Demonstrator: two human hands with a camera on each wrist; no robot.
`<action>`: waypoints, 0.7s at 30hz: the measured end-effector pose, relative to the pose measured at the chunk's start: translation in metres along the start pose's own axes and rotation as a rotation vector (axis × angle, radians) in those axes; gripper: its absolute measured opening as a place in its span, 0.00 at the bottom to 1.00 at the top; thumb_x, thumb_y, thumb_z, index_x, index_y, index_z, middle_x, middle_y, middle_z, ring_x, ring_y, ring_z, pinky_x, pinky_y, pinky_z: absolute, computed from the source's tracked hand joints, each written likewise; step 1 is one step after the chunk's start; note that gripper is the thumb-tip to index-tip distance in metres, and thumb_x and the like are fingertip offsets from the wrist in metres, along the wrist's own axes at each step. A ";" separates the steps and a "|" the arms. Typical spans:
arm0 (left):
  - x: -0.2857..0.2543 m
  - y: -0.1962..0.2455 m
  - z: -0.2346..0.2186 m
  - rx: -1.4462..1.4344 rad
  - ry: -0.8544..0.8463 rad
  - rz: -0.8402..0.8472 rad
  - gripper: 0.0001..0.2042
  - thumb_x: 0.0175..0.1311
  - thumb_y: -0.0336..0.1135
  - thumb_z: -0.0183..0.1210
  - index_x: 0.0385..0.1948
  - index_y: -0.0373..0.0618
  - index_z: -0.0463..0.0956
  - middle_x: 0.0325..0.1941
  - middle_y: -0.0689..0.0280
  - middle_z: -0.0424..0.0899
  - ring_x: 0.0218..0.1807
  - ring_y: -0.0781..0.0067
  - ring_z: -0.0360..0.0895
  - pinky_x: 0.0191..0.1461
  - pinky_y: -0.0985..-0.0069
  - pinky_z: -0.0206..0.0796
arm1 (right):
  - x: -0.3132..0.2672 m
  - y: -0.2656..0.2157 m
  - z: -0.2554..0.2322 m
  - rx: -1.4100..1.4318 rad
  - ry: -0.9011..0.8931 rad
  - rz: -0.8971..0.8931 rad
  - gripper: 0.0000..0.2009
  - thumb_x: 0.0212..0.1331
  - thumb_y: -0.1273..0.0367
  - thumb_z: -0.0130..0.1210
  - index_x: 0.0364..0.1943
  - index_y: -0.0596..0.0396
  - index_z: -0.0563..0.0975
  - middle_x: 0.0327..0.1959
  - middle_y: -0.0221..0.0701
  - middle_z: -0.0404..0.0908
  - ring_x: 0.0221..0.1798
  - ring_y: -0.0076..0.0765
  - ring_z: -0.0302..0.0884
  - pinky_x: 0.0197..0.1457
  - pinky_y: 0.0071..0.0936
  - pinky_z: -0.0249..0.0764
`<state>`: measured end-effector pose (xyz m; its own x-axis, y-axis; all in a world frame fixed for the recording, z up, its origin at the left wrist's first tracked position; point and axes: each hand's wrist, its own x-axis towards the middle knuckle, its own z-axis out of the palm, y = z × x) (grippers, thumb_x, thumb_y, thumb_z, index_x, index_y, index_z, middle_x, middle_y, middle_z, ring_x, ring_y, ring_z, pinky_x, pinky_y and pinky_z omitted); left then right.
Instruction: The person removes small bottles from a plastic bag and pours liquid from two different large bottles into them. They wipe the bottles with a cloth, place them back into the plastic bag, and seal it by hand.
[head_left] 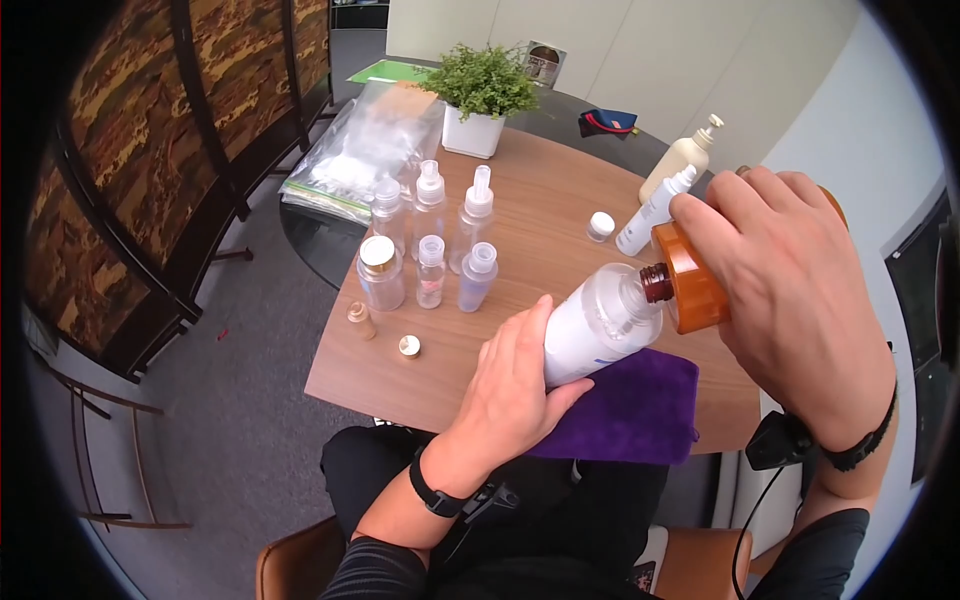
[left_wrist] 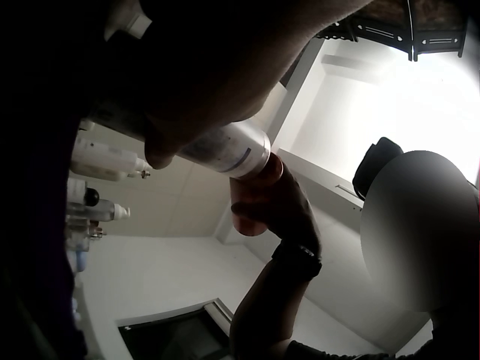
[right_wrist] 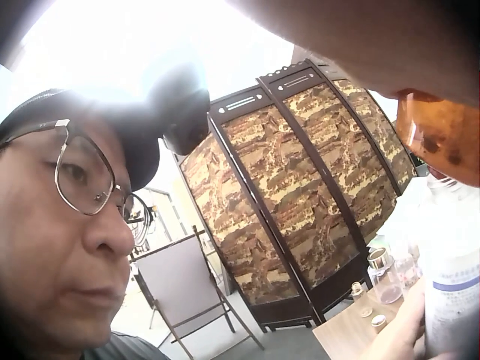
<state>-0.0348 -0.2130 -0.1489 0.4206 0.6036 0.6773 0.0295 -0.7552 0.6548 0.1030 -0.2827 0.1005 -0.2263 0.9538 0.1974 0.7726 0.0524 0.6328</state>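
My left hand grips a white-labelled clear bottle, which leans to the right with its mouth uncapped. Above it my right hand holds an amber bottle, tipped so that its dark threaded neck meets the clear bottle's mouth. The right wrist view shows the amber bottle directly over the clear bottle. Whether liquid is flowing cannot be seen. Beneath the clear bottle lies a purple cloth.
Several small clear bottles stand left of centre, with a loose cap in front. A white jar, a spray bottle and a cream pump bottle stand at the right back. Behind are a potted plant and plastic bags.
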 end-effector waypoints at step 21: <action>-0.001 -0.001 -0.002 0.000 -0.015 -0.006 0.53 0.52 0.30 0.84 0.79 0.32 0.56 0.67 0.40 0.76 0.65 0.36 0.79 0.69 0.53 0.72 | -0.003 0.002 0.001 0.051 -0.024 0.008 0.27 0.42 0.79 0.72 0.53 0.53 0.79 0.43 0.33 0.79 0.50 0.45 0.78 0.59 0.40 0.75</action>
<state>-0.0366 -0.2124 -0.1491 0.4344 0.6043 0.6679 0.0320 -0.7514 0.6591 0.1053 -0.2854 0.1005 -0.2062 0.9611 0.1839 0.8034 0.0590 0.5925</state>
